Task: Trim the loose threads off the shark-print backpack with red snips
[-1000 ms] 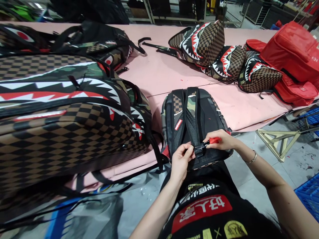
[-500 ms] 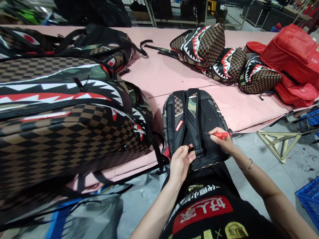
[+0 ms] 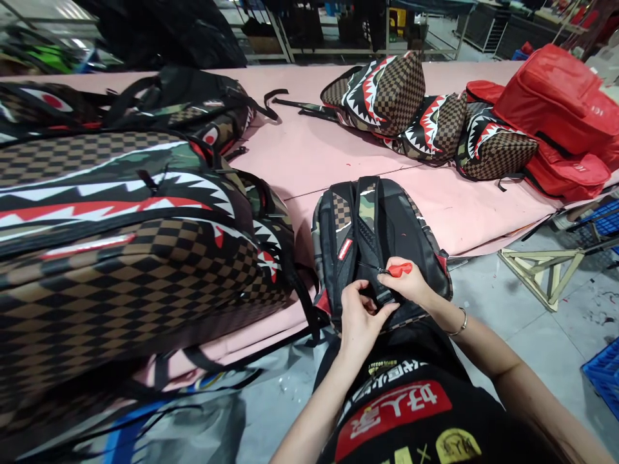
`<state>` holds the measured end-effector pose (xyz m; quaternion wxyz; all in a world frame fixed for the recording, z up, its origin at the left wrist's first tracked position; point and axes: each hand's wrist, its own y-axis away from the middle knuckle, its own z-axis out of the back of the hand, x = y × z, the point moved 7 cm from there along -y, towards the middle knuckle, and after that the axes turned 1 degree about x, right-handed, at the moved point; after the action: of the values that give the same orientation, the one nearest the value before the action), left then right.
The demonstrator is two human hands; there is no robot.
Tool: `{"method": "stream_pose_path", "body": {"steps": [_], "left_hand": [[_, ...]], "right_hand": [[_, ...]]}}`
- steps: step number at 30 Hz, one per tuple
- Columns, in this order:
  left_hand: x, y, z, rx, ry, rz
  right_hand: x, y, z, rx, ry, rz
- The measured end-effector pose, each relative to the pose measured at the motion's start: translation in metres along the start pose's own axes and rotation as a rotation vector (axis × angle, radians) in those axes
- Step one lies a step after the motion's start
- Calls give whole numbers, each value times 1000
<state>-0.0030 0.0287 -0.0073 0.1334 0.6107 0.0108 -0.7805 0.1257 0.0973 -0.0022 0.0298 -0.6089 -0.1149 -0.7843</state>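
Nearest, the left hand (image 3: 360, 319) pinches the lower end of a shoulder strap (image 3: 374, 258), fingers closed on it. The right hand (image 3: 411, 287), closed around a red-handled tool (image 3: 399, 269), has swung back in from the side, its tip now at the strap. Both work on the backpack (image 3: 377, 245) lying back-up at the pink worktop's (image 3: 314, 148) near edge. Beyond lie shark-mouth backpacks (image 3: 382, 93) and red bags (image 3: 556, 116).

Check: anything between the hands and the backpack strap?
Nothing visible. The left hand pinches the strap low on the backpack; the right hand holds the red-handled tool with its tip at the strap.
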Motion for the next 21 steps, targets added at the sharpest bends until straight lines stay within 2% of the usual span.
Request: {"method": "stream_pose_path", "body": {"steps": [2,7,11,13,16,21], "left_hand": [[-3,2,1,-2,-162,-68],[-16,9,0,-24,-393,-191],[-18,6,2,-40,-551,-117],[-15,4,6,-27,-551,-65],[-7,0,8,85,-341,4],[9,4,2,332,501,329]], "right_hand": [[4,0,0,-20,101,10],[19,4,-1,-44,223,14],[21,5,-7,-26,254,11],[16,3,-11,-7,240,12],[6,2,-12,8,145,13],[0,12,11,-51,-65,69]]}}
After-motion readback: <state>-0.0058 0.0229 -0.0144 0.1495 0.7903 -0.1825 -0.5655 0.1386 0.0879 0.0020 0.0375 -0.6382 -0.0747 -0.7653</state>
